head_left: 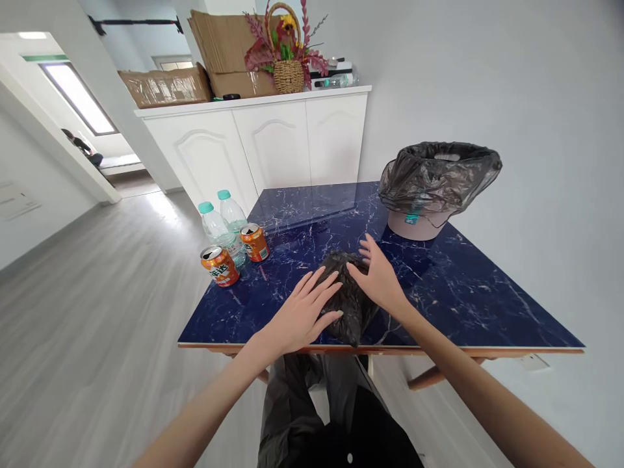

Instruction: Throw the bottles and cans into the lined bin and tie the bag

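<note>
A crumpled black plastic bag (347, 296) lies at the near edge of the blue marbled table. My left hand (305, 312) rests along its left side, fingers spread over the plastic. On the other side, my right hand (377, 276) is at the bag's upper right, its thumb near the plastic and its fingers apart. Neither hand grips the bag. What the bag may contain cannot be seen.
A pink bin (414, 226) lined with a black bag stands at the table's (312, 227) back right. Two orange drink cans, one of them the nearer can (221, 268), stand by two clear bottles (234, 214) at the left edge. Behind is a white cabinet (277, 149).
</note>
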`<state>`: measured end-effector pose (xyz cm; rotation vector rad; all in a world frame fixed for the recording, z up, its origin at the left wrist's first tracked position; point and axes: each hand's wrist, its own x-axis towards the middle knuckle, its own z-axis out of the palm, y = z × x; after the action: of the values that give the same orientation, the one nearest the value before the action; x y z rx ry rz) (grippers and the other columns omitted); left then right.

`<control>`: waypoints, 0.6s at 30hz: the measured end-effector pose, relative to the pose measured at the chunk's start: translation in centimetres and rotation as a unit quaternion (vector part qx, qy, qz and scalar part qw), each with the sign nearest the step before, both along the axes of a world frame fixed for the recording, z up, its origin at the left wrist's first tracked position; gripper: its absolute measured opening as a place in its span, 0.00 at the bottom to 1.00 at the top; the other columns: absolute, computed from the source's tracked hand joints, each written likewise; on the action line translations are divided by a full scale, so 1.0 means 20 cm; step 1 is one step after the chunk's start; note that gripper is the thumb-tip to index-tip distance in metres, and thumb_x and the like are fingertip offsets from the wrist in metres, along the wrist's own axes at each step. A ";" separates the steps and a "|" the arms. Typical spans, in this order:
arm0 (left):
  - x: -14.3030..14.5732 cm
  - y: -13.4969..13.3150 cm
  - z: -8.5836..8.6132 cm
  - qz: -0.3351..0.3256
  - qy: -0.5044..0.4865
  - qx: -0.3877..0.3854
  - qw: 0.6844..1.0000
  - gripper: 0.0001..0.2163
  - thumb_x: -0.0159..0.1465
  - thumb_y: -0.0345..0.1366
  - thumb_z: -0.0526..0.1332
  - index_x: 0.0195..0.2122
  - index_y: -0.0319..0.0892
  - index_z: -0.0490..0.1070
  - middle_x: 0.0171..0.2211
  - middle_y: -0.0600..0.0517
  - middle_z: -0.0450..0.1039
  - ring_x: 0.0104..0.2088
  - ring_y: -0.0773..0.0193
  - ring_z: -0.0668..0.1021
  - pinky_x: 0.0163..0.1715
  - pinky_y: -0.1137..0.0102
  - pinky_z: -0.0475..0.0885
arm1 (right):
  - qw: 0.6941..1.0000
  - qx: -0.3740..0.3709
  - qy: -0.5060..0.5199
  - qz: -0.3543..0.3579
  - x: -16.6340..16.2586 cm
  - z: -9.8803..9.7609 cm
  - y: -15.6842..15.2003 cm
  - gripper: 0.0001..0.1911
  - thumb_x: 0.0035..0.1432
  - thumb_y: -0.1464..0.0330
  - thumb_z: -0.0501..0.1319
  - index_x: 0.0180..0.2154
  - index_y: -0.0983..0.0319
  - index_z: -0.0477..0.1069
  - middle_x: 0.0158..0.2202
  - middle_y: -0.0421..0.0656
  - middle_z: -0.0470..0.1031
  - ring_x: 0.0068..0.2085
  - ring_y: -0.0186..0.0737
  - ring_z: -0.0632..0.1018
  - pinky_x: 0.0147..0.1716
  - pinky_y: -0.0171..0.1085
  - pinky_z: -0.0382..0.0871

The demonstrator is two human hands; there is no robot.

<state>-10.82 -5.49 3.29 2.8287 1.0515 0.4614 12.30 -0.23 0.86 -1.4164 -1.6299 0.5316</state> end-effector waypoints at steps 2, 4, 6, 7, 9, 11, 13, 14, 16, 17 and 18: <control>0.04 0.07 -0.05 0.001 0.010 0.000 1.000 0.27 0.81 0.49 0.49 0.78 0.47 0.55 0.80 0.47 0.53 0.81 0.48 0.47 0.79 0.44 0.45 | 0.995 0.075 -0.069 0.001 0.00 0.02 -0.01 0.41 0.72 0.59 0.55 0.79 0.64 0.47 0.77 0.59 0.58 0.76 0.57 0.64 0.74 0.58 0.62; 0.07 0.13 -0.09 -0.006 0.019 0.000 1.000 0.28 0.81 0.50 0.48 0.79 0.47 0.53 0.79 0.46 0.54 0.81 0.47 0.46 0.79 0.43 0.43 | 0.985 0.108 -0.126 0.044 -0.03 0.02 -0.03 0.36 0.75 0.61 0.50 0.79 0.62 0.52 0.78 0.55 0.58 0.78 0.53 0.59 0.76 0.58 0.57; 0.10 0.18 -0.13 -0.009 0.026 0.003 1.000 0.29 0.81 0.49 0.48 0.79 0.45 0.53 0.79 0.44 0.54 0.81 0.46 0.46 0.79 0.42 0.42 | 0.976 0.090 -0.173 0.095 -0.06 0.00 -0.05 0.33 0.76 0.60 0.48 0.77 0.62 0.56 0.78 0.53 0.58 0.79 0.53 0.58 0.77 0.57 0.56; 0.11 0.20 -0.15 -0.008 0.027 0.006 1.000 0.28 0.81 0.48 0.48 0.79 0.44 0.53 0.79 0.43 0.54 0.81 0.46 0.46 0.79 0.42 0.42 | 0.972 0.069 -0.196 0.113 -0.08 -0.03 -0.05 0.33 0.77 0.59 0.47 0.77 0.63 0.58 0.78 0.53 0.58 0.79 0.54 0.57 0.77 0.57 0.55; 0.12 0.23 -0.20 -0.001 0.025 0.015 1.000 0.28 0.81 0.46 0.48 0.79 0.43 0.53 0.79 0.42 0.53 0.81 0.46 0.45 0.79 0.41 0.42 | 0.962 0.028 -0.240 0.126 -0.10 -0.09 -0.03 0.34 0.78 0.56 0.45 0.76 0.66 0.59 0.79 0.53 0.56 0.80 0.57 0.55 0.77 0.59 0.52; 0.13 0.25 -0.24 0.005 0.022 0.019 1.000 0.28 0.81 0.45 0.49 0.79 0.43 0.53 0.79 0.41 0.55 0.81 0.47 0.45 0.79 0.41 0.43 | 0.954 0.008 -0.274 0.117 -0.10 -0.16 0.01 0.36 0.79 0.53 0.41 0.77 0.66 0.59 0.80 0.54 0.54 0.80 0.58 0.53 0.77 0.61 0.49; 0.13 0.27 -0.26 0.010 0.017 0.015 1.000 0.28 0.81 0.46 0.49 0.79 0.43 0.54 0.79 0.42 0.55 0.81 0.48 0.46 0.79 0.42 0.44 | 0.949 0.011 -0.298 0.098 -0.07 -0.23 0.04 0.38 0.79 0.52 0.38 0.77 0.65 0.58 0.80 0.54 0.54 0.80 0.56 0.53 0.77 0.61 0.47; 0.12 0.27 -0.27 0.014 0.013 0.012 1.000 0.28 0.81 0.46 0.49 0.78 0.44 0.56 0.79 0.42 0.54 0.81 0.48 0.46 0.79 0.42 0.45 | 0.947 0.015 -0.307 0.089 -0.05 -0.26 0.06 0.38 0.79 0.52 0.37 0.77 0.65 0.58 0.79 0.55 0.55 0.80 0.56 0.53 0.77 0.61 0.47; 0.09 0.29 -0.28 0.018 0.008 0.004 1.000 0.26 0.81 0.46 0.49 0.77 0.45 0.59 0.79 0.44 0.53 0.81 0.47 0.47 0.78 0.41 0.46 | 0.942 0.021 -0.325 0.078 -0.02 -0.31 0.08 0.39 0.79 0.51 0.36 0.77 0.67 0.58 0.79 0.55 0.55 0.80 0.56 0.53 0.77 0.60 0.48; 0.07 0.30 -0.27 0.019 0.009 -0.001 1.000 0.25 0.81 0.46 0.48 0.76 0.46 0.61 0.80 0.45 0.52 0.81 0.47 0.48 0.78 0.41 0.46 | 0.939 0.023 -0.333 0.078 0.00 -0.32 0.08 0.39 0.79 0.51 0.37 0.77 0.68 0.58 0.79 0.55 0.54 0.80 0.56 0.53 0.77 0.59 0.49; 0.05 0.31 -0.27 0.016 0.013 -0.006 1.000 0.25 0.81 0.47 0.48 0.75 0.47 0.63 0.79 0.45 0.53 0.81 0.46 0.49 0.78 0.41 0.47 | 0.936 0.024 -0.340 0.082 0.02 -0.33 0.08 0.40 0.79 0.51 0.38 0.77 0.69 0.58 0.79 0.55 0.54 0.80 0.57 0.53 0.77 0.58 0.49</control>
<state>-9.81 0.65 -2.09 2.8187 1.1017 0.4199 12.64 1.45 -5.76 -1.5289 -2.3025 0.0760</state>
